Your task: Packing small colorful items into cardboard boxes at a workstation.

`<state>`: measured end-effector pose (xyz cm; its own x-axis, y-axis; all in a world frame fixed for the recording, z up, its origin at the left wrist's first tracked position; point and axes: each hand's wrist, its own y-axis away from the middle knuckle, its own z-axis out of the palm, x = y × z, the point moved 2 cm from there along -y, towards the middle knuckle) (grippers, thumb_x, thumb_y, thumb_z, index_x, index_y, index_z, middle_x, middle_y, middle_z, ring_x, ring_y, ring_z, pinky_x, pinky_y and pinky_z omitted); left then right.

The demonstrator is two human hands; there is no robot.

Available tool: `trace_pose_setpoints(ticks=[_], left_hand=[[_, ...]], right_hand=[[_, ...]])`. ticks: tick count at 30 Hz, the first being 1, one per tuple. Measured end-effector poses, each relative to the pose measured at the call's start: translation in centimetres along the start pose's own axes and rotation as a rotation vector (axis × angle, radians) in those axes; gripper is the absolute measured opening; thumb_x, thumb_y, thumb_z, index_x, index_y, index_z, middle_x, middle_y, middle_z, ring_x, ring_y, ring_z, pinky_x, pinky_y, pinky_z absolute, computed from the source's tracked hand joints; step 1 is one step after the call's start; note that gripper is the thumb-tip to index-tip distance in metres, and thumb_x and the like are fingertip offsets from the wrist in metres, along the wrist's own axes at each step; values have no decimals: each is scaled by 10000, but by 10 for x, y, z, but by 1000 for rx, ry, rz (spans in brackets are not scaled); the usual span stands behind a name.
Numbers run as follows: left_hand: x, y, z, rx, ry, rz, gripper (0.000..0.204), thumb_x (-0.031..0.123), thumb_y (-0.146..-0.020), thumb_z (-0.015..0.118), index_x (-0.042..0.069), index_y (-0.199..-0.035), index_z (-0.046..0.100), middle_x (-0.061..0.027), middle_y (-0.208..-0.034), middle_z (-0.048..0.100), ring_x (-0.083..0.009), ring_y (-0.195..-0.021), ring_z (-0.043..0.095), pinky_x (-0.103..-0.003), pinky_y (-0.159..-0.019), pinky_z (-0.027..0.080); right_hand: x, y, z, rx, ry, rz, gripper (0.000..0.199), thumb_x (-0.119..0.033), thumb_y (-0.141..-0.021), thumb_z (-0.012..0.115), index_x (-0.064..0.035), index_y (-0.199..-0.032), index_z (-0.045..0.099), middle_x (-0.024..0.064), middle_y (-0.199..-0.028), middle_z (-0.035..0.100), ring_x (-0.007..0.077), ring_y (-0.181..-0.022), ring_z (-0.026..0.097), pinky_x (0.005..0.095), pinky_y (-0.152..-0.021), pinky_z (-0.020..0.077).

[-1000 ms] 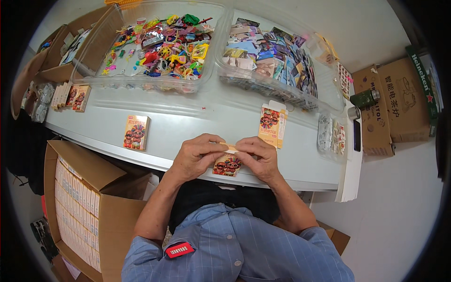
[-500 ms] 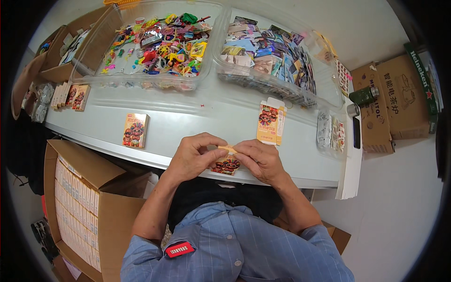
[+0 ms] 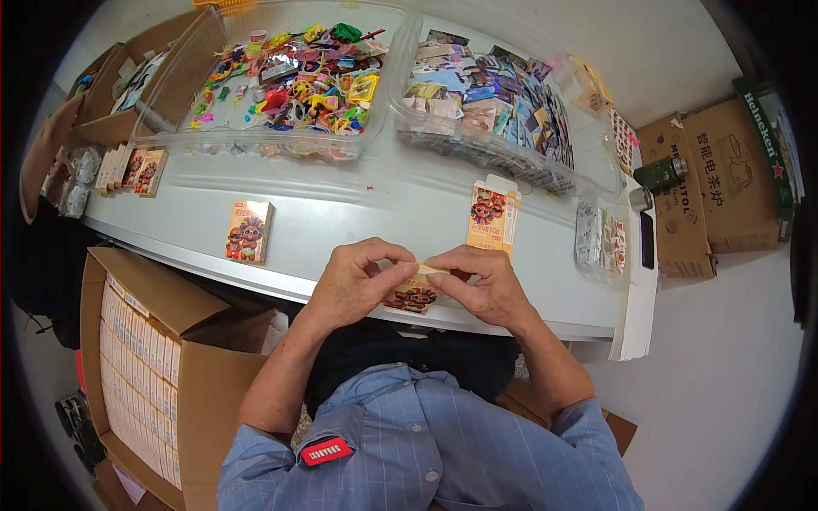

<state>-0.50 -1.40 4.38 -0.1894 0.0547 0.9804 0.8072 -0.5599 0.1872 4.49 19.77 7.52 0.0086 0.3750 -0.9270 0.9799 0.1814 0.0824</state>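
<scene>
A small orange printed card box (image 3: 411,299) is held upright at the table's front edge between both my hands. My left hand (image 3: 362,281) grips its upper left side, thumb and fingers pinched at the top. My right hand (image 3: 479,283) pinches the upper right corner, where a pale flap shows between the fingertips. Behind my right hand lies another orange box (image 3: 492,217) with its white top flap raised. To the left, a closed box (image 3: 247,232) of the same print rests on the table.
A clear tub (image 3: 256,140) of small colourful toys and a clear tub (image 3: 477,140) of picture cards stand at the back. A carton (image 3: 217,375) packed with boxes is at lower left. Wrapped packs (image 3: 601,238) lie at right. Another person's arm (image 3: 44,157) shows far left.
My right thumb and fingers have shifted slightly at the top of the box, and its flap looks pressed lower. The view has moved a little.
</scene>
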Motion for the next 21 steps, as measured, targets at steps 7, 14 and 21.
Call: trace_pose_setpoints(ticks=[7,14,21], left_hand=[[0,-3,-3,-32,-27,19,168,137,-959,723,-11,-1037,745,-84,-942,698,-87,-657,651,-233,-555,555],[-8,-1,-5,-109,24,110,183,84,-958,707,-14,-1109,740,-101,-1009,715,-111,-779,673,-241,-645,564],[-17,-1,-5,-56,-174,318,218,28,-912,732,-10,-1127,739,-135,-1039,744,-203,-948,702,-299,-843,556]], right_hand=[[8,0,-2,-31,-63,14,193,-31,-929,702,13,-1108,755,96,-922,726,136,-804,670,260,-731,535],[13,3,0,5,-23,-121,199,-8,-926,684,21,-1112,750,126,-971,736,189,-892,693,300,-789,550],[19,6,3,60,83,-336,220,9,-875,724,-7,-1093,756,125,-1031,736,233,-933,703,321,-815,554]])
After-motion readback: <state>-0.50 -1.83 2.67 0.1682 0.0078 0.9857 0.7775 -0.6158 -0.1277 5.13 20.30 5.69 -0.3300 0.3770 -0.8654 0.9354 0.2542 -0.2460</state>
